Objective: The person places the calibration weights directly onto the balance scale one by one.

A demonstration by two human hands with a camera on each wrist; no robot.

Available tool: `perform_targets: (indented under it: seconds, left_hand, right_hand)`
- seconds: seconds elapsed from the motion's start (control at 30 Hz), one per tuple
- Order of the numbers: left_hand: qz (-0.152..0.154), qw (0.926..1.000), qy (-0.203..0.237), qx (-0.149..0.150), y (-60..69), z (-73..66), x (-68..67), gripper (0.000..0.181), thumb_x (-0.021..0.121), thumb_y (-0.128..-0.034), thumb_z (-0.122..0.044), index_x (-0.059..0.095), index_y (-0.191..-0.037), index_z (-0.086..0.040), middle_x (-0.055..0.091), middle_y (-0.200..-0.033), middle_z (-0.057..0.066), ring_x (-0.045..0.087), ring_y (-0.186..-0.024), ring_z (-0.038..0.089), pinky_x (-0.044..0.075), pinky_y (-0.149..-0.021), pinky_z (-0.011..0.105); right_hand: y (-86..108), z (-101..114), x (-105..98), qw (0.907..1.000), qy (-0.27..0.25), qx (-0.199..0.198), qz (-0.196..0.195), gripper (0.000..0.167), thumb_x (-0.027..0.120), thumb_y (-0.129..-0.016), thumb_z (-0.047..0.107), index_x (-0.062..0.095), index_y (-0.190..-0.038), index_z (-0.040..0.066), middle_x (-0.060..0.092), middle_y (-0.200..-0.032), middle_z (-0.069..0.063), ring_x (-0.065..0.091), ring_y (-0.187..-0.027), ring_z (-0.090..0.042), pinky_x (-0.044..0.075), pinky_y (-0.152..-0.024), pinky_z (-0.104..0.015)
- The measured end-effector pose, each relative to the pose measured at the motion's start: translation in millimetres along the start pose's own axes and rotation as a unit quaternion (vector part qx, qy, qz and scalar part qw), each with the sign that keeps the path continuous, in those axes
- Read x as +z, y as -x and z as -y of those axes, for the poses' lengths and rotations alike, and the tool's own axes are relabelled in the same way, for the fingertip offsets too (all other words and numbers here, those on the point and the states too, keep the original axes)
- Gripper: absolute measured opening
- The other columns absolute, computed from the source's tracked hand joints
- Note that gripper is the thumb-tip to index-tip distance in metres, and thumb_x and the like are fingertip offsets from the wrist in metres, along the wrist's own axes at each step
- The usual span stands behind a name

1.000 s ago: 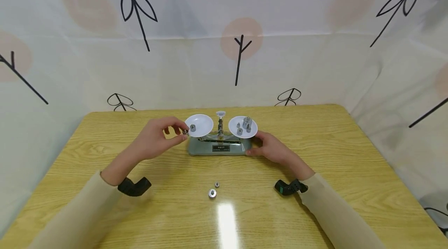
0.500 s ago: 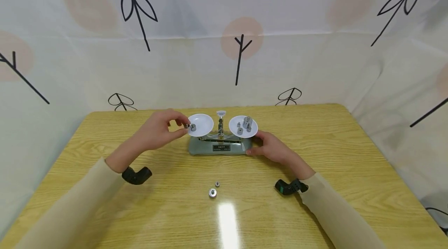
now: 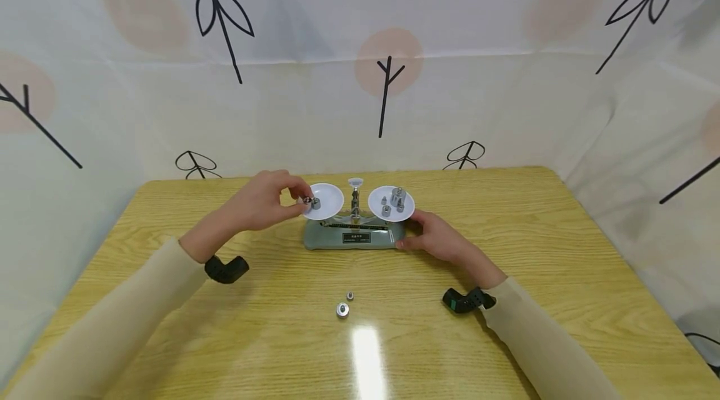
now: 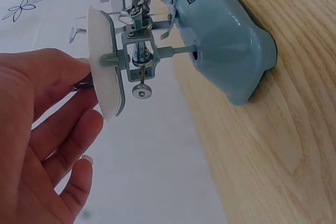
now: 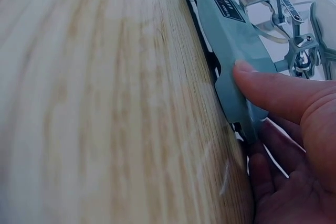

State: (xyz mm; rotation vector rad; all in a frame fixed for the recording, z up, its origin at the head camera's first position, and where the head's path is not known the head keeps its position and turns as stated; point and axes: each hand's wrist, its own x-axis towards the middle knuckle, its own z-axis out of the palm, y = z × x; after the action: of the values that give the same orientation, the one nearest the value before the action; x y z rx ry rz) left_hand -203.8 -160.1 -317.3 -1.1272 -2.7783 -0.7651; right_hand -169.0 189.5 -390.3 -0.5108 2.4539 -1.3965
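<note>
A balance scale with a pale green base [image 3: 326, 239] stands towards the back of the table. At its left pan [image 3: 332, 195], my left hand [image 3: 261, 203] pinches a small metal weight [image 3: 307, 200] between thumb and fingers, just over the pan's rim. Another metal weight [image 3: 316, 203] sits on that pan, right beside it. In the left wrist view the pinched weight [image 4: 84, 81] is mostly hidden by fingers and pan. My right hand [image 3: 435, 237] grips the right end of the base, thumb in front and fingers behind. Several weights of differing size stand on the right pan [image 3: 375, 203].
Two loose weights, a larger one [image 3: 342, 310] and a smaller one [image 3: 350, 295], stand on the wooden table [image 3: 270, 337] in front of the scale. A white patterned cloth [image 3: 315, 119] hangs behind the table's far edge.
My left hand has moved right and slightly away from me, bringing the pinched weight from outside the left pan to over its rim. The right hand stays at the base.
</note>
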Motion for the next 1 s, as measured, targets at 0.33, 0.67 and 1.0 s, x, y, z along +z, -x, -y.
perform_targets:
  seconds: [0.33, 0.67, 1.0]
  left_hand:
    - [0.029, 0.9995, -0.008, 0.005, -11.1, -3.1, -1.9, 0.012, 0.076, -0.089, -0.014, 0.073, -0.1, -0.012, 0.066, -0.09, -0.003, 0.059, -0.082, 0.015, 0.048, -0.071, 0.035]
    - [0.042, 0.9991, -0.01, -0.002, -13.8, -5.6, -0.9, 0.01, 0.076, -0.0886, -0.014, 0.074, -0.098, -0.014, 0.065, -0.09, -0.004, 0.057, -0.082, 0.015, 0.048, -0.071, 0.035]
    - [0.035, 0.9994, -0.001, 0.007, -12.9, -4.6, 0.4, 0.01, 0.077, -0.0884, -0.014, 0.075, -0.099, -0.015, 0.065, -0.09, -0.006, 0.054, -0.081, 0.014, 0.047, -0.07, 0.034]
  right_hand:
    - [-14.1, -38, 2, 0.9999, 0.001, -0.007, -0.007, 0.065, 0.079, -0.084, 0.007, 0.05, -0.14, -0.005, 0.049, -0.145, -0.02, 0.039, -0.138, -0.037, 0.028, -0.115, -0.052]
    - [-14.7, -42, 2, 0.9998, -0.01, -0.016, -0.01, 0.066, 0.08, -0.084, 0.01, 0.05, -0.14, -0.004, 0.049, -0.144, -0.02, 0.038, -0.139, -0.037, 0.027, -0.115, -0.052]
    - [-14.6, -44, 0, 0.9999, -0.006, -0.007, -0.007, 0.067, 0.081, -0.083, 0.015, 0.051, -0.141, 0.001, 0.05, -0.145, -0.016, 0.038, -0.14, -0.034, 0.027, -0.115, -0.051]
